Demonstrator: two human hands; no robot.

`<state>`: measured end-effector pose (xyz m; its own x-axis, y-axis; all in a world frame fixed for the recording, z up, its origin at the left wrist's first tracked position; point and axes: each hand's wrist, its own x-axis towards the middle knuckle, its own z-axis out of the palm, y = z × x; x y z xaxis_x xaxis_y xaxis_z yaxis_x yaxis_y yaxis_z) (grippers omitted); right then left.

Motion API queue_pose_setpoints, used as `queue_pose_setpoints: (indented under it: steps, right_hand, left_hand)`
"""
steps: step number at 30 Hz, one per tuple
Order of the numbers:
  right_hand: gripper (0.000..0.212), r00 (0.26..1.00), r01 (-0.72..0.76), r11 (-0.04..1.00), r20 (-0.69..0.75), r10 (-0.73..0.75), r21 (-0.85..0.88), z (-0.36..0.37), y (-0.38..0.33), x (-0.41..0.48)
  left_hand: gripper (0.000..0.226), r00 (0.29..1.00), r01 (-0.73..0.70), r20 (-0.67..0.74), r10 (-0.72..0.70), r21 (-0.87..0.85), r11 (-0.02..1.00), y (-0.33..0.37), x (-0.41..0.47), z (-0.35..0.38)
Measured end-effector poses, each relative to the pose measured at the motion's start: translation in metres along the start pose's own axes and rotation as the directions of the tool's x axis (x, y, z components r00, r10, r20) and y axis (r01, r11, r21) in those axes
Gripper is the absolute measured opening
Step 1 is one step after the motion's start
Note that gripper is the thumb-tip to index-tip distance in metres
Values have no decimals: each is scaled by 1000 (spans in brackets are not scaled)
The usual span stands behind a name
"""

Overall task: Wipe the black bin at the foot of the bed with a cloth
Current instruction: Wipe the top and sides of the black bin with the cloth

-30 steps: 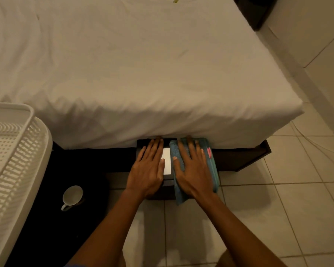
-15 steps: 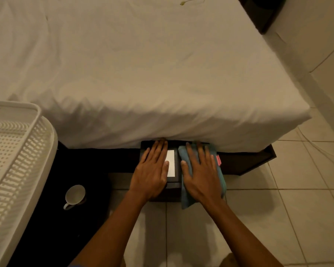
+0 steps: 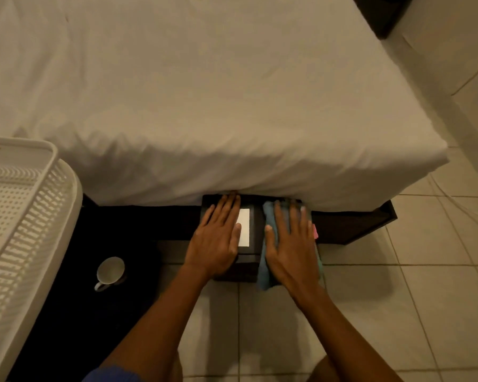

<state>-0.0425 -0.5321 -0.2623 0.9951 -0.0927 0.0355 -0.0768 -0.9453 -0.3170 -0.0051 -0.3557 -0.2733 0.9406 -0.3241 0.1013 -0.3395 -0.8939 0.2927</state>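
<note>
Right hand (image 3: 290, 244) stays flat, pressing the blue cloth (image 3: 263, 274) on the black bin (image 3: 255, 219), barely shifted from a second ago, left hand (image 3: 218, 241) open alongside, steadying it: the wipe is mid-stroke.

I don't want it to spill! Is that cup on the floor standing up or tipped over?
Standing up. The white cup shows its round open mouth facing upward on the dark mat, handle at its lower left. Whether anything is inside, I cannot tell.

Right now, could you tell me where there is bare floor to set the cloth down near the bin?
The tiled floor right of the right hand is bare. Left of the black bin it is crowded: a white mug on a dark mat, then the white basket. The cloth lies under the right hand.
</note>
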Motion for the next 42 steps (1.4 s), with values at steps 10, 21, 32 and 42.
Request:
queue_pose_setpoints:
  steps: [10, 21, 32, 42]
  right_hand:
    - [64, 1000, -26, 998, 3, 26, 62, -3, 8, -10]
    - [67, 999, -49, 996, 14, 49, 69, -4, 14, -19]
    - [68, 996, -82, 993, 24, 81, 82, -4, 7, -37]
    - [63, 996, -80, 993, -43, 84, 89, 8, 4, -39]
  left_hand:
    - [59, 1000, -12, -5, 12, 7, 1000, 3, 1, 1]
    - [60, 1000, 2, 13, -3, 17, 1000, 4, 4, 2]
    - [60, 1000, 4, 4, -4, 12, 1000, 7, 4, -1]
    - [58, 1000, 11, -11, -11, 16, 1000, 7, 2, -3]
